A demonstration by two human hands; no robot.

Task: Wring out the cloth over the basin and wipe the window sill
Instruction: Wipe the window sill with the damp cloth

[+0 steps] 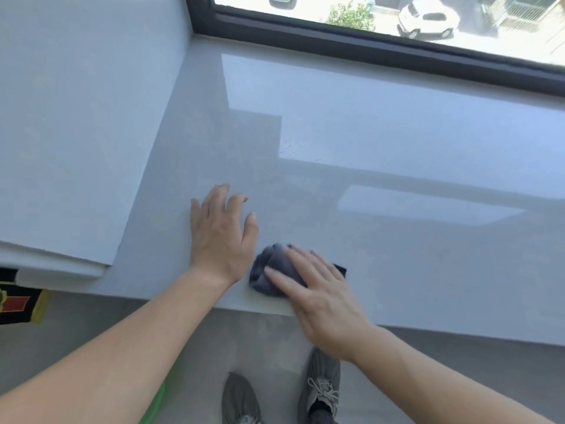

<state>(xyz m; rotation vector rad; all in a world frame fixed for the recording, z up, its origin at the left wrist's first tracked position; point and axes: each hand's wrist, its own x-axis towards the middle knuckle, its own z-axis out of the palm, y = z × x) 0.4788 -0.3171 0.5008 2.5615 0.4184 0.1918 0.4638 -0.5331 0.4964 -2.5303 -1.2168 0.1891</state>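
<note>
A crumpled dark grey cloth (266, 270) lies on the glossy pale window sill (382, 166), close to its front edge. My right hand (318, 289) presses flat on the cloth with straight fingers, covering most of it. Just left of the cloth, my left hand (221, 234) rests palm down on the bare sill with its fingers spread. A green curved edge (159, 402) shows under my left forearm at the bottom; I cannot tell whether it is the basin.
A white wall reveal (76, 133) bounds the sill on the left. The dark window frame (367, 47) runs along the back. Below the sill are a grey floor and my two grey shoes (321, 387). A black, red and yellow object (18, 301) sits at the left edge.
</note>
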